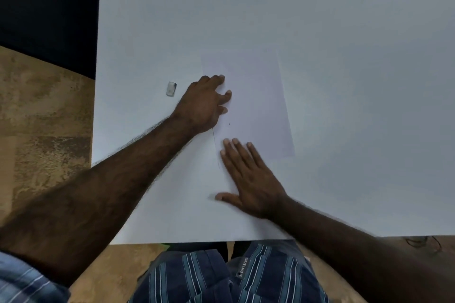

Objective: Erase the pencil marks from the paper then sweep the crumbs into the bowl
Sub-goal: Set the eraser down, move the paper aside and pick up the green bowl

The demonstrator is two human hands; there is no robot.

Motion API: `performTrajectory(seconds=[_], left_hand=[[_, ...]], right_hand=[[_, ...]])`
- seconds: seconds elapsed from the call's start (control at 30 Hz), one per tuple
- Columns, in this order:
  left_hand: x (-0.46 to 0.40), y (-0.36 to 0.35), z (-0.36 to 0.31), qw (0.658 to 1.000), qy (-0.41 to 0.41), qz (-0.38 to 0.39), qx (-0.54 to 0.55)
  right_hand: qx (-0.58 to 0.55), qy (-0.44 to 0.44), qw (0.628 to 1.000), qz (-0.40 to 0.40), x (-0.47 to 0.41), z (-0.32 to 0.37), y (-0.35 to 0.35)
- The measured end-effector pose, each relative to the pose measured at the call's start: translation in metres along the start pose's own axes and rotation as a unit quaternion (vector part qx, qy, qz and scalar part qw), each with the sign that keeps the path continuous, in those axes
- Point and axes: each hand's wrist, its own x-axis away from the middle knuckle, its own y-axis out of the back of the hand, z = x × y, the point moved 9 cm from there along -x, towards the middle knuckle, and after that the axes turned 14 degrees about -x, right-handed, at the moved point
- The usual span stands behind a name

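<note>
White paper (258, 96) lies mid-surface; right hand (248, 179) pins its near corner, fingers flat and spread. Left hand (204, 103) sits on its left edge, fingers loosely curled, holding nothing. Eraser (171, 88) untouched just left. Risk: sheet slides or creases if pinning slackens. No bowl visible.

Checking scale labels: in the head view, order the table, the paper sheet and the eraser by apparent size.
1. Table
2. Paper sheet
3. Eraser

The gaps are wide, so nearness to the camera does not blur the order.
</note>
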Motion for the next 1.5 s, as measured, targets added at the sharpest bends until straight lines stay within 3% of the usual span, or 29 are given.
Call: performTrajectory(seconds=[0.13, 0.27, 0.4, 0.63, 0.73, 0.87, 1.0, 1.33, 1.43, 1.5], left_hand=[[0.002, 0.001, 0.000, 1.000, 0.002, -0.007, 0.013], [0.004, -0.002, 0.004, 1.000, 0.001, -0.013, 0.013], [0.003, -0.003, 0.003, 1.000, 0.002, -0.018, 0.020], [0.005, -0.001, 0.003, 0.999, -0.008, -0.039, 0.012], [0.006, -0.001, 0.002, 0.999, -0.004, -0.037, 0.016], [0.005, -0.004, 0.004, 0.999, -0.007, -0.028, 0.014], [0.004, -0.003, 0.004, 0.999, 0.001, -0.026, 0.023], [0.006, -0.003, 0.003, 0.999, -0.013, -0.049, 0.005], [0.007, -0.004, 0.003, 0.999, -0.015, -0.044, 0.000], [0.006, -0.004, 0.003, 0.999, -0.017, -0.044, -0.004]], right_hand=[[-0.026, 0.061, 0.997, -0.032, 0.004, 0.012, 0.006], [-0.026, -0.050, 0.990, -0.130, -0.020, -0.042, 0.040], [-0.003, -0.101, 0.988, -0.114, -0.042, -0.065, 0.038], [-0.011, 0.059, 0.998, 0.013, -0.021, 0.021, -0.015], [-0.034, 0.091, 0.995, -0.016, -0.009, 0.028, -0.009], [-0.063, -0.010, 0.984, -0.164, -0.018, -0.030, 0.038], [-0.022, -0.139, 0.977, -0.161, -0.028, -0.087, 0.049], [-0.019, 0.058, 0.998, 0.008, -0.012, 0.039, -0.026], [-0.048, 0.100, 0.993, -0.035, -0.006, 0.044, -0.016], [-0.072, 0.065, 0.990, -0.103, -0.010, 0.021, 0.005]])
